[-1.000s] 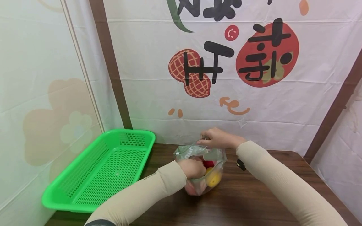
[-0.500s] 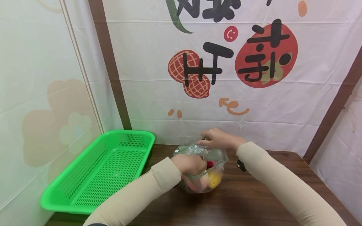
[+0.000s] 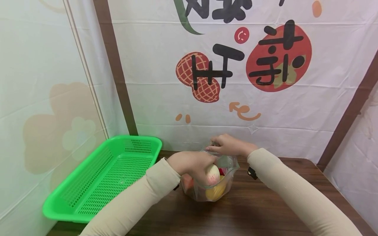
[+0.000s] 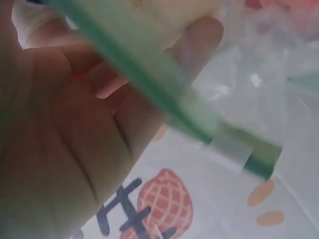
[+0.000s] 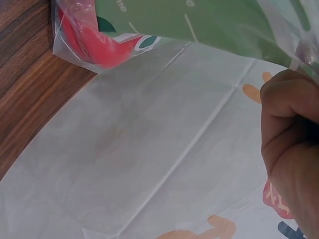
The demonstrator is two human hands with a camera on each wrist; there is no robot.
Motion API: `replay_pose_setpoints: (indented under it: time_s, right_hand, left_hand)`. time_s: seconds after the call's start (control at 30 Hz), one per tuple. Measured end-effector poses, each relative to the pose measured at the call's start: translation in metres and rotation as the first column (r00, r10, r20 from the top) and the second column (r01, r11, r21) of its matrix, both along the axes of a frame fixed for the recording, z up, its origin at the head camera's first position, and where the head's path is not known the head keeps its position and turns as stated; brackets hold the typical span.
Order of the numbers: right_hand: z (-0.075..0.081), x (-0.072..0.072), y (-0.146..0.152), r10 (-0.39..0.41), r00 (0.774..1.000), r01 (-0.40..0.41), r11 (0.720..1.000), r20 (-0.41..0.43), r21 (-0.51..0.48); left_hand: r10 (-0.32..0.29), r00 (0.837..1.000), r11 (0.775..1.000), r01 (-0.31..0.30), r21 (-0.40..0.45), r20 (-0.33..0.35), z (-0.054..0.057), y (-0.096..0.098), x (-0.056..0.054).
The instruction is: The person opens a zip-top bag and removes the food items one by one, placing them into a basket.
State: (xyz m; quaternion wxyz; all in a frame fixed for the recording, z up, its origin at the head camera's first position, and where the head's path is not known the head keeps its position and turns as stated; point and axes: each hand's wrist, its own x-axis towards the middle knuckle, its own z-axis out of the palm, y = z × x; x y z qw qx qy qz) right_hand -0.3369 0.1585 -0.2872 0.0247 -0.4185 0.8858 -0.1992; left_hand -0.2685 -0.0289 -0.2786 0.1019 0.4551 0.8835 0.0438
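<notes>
A clear zip bag [image 3: 231,183] with a green printed panel [image 5: 199,22] stands on the table, its mouth spread. My left hand [image 3: 192,164] grips a pale peach with pink specks [image 3: 213,174] at the bag's mouth. In the left wrist view the bag's green zip strip [image 4: 144,87] crosses in front of the fingers, blurred. My right hand [image 3: 228,144] pinches the far rim of the bag and holds it up. Inside the bag lie a yellow fruit [image 3: 213,193], a reddish item [image 3: 187,184] and a bright red one [image 5: 107,50], whose kinds I cannot tell.
A green perforated plastic basket [image 3: 127,167] stands on the left of the dark wooden table [image 3: 265,203]. Behind the table hangs a white printed cloth [image 3: 165,98], close to the right hand.
My left hand has risen from inside the bag and shifted slightly left, with the peach now visible in its fingers. The yellow fruit has shifted left and down. My right hand stays at the rim.
</notes>
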Motion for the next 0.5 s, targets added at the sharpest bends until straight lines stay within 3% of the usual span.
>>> replay_pose_setpoints:
  time_s: [0.27,0.5]
  right_hand:
    - [-0.003,-0.002,-0.001,-0.022,0.999,0.022,1.000,0.028,0.013]
    - [-0.003,-0.003,0.001,-0.031,0.998,0.031,1.000,0.049,0.004]
  left_hand:
    - [0.020,0.998,0.992,-0.027,0.126,0.054,0.029,-0.015,0.005]
    - [0.050,0.997,0.984,-0.059,0.167,0.054,0.044,-0.028,0.009]
